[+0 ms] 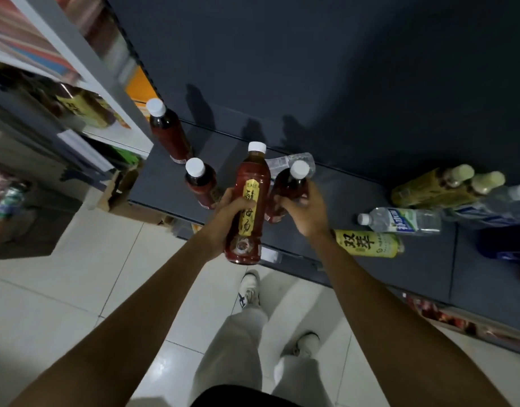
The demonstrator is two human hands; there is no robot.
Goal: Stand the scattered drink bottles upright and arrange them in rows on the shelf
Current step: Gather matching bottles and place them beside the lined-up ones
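I see L hand [229,214] fingers wrapped on a red bottle [248,201], dark drink inside; R hand [304,207] fingers clamp 2nd red bottle [288,186] over shelf [355,195].

Beige trousers [241,342], white sneakers [250,289]

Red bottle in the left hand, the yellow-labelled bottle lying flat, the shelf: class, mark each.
Red bottle [248,201], head view: yellow label.
Yellow-labelled bottle [370,243], head view: label middle.
Shelf [355,195], head view: bare top.

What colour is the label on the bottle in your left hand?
Yellow with dark characters, on the red-brown bottle that the left hand grips; the head view shows it.
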